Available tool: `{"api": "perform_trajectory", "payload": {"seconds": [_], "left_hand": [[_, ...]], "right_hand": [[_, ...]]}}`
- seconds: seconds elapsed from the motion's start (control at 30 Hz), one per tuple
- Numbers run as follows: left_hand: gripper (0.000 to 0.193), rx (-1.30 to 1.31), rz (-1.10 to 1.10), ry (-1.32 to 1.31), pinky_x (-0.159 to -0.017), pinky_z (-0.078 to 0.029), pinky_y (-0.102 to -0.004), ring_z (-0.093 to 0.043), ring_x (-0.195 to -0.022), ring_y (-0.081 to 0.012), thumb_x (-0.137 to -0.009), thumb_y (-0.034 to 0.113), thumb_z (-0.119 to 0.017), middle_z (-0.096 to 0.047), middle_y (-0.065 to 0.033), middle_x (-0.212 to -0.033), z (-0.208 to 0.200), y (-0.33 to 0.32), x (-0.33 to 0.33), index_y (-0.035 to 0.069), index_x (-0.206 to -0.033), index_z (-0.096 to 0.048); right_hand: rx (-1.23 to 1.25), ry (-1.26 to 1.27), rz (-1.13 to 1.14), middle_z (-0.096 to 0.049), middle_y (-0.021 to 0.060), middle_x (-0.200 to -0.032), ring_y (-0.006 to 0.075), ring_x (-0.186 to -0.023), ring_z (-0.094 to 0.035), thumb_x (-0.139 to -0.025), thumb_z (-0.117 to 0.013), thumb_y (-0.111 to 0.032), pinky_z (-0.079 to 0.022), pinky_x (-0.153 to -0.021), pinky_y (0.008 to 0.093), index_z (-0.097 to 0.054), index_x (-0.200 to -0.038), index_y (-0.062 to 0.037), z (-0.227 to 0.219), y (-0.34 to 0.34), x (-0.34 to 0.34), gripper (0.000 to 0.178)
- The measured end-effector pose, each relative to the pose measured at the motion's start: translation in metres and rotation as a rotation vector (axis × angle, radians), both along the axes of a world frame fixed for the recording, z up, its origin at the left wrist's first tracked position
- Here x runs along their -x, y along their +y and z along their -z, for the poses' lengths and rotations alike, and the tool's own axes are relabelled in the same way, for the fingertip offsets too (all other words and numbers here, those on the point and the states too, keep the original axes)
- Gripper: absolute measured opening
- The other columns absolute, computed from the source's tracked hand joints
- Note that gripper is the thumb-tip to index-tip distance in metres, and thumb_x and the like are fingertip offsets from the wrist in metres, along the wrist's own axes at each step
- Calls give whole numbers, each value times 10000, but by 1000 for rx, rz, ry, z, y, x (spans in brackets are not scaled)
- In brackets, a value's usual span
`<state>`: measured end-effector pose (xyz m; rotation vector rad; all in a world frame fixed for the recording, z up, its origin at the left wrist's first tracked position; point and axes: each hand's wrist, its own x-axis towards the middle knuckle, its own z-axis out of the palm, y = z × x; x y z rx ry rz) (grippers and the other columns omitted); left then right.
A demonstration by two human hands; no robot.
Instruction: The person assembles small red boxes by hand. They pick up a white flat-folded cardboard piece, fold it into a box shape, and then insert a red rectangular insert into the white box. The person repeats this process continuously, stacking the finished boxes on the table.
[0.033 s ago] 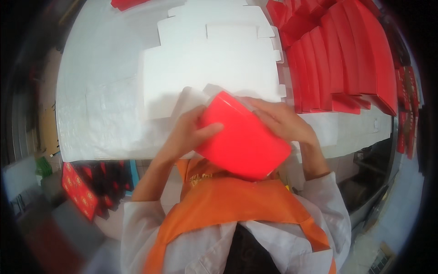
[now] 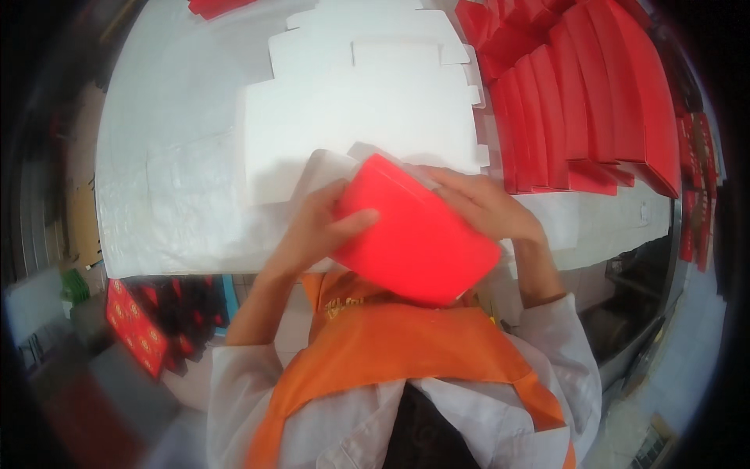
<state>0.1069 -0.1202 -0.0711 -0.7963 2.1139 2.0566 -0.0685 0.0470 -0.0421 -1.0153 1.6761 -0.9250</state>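
Both hands are clamped on a red box (image 2: 414, 238), held up off the table (image 2: 180, 187) just in front of the chest, near the table's front edge. The left hand (image 2: 312, 227) grips the box's left side with the thumb laid across its red face, and the right hand (image 2: 484, 205) wraps the upper right edge from behind, so the box sits tilted, one corner up and away; that two-sided grip seems meant to keep the thin panels square. White card shows behind the top edge, but whether it belongs to the box I cannot tell. Flat white blanks (image 2: 359, 102) lie stacked in the middle of the table, close enough to reach. Along the right edge a row of red boxes (image 2: 586, 102) stands overlapped like tiles, likely to save room. An orange apron (image 2: 406, 344) over white sleeves fills the bottom of the view
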Motion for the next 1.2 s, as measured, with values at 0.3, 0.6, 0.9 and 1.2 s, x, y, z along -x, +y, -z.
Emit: {"api": "perform_trajectory", "payload": {"seconds": [0.3,0.6,0.9,1.2], "left_hand": [[330,90,-32,56,-731,-452,-260,-565,-811,-142,-799,190,-601,-607,-88,-886,-9,-2,9,-39,-1031,-550],[308,83,-40,38,-737,-454,-248,-566,-819,-114,-804,182,-612,-615,-62,-910,-14,-4,9,-23,-1029,-564],[327,73,-3,123,-696,-455,-266,-571,-764,-152,-808,208,-574,-610,-107,-843,-12,-3,9,-46,-1013,-549],[311,15,-14,93,-704,-459,-265,-572,-782,-142,-808,191,-576,-614,-102,-858,-16,-1,12,-42,-1013,-554]], "right_hand": [[-132,-74,-89,-506,108,-1159,199,-1056,-477,-911,-364,-291,-361,-906,279,-472,-1201,-35,12,-32,15,402],[-60,-115,-56,-544,111,-1106,181,-1014,-507,-906,-378,-243,-386,-882,286,-479,-1197,-31,4,-31,6,374],[3,-110,-34,-587,119,-1014,177,-919,-551,-891,-394,-196,-418,-829,275,-515,-1153,-28,4,-33,2,334],[-10,52,-11,-602,175,-962,265,-835,-605,-876,-406,-169,-457,-746,309,-503,-1175,-79,-4,-29,-5,327]]}}
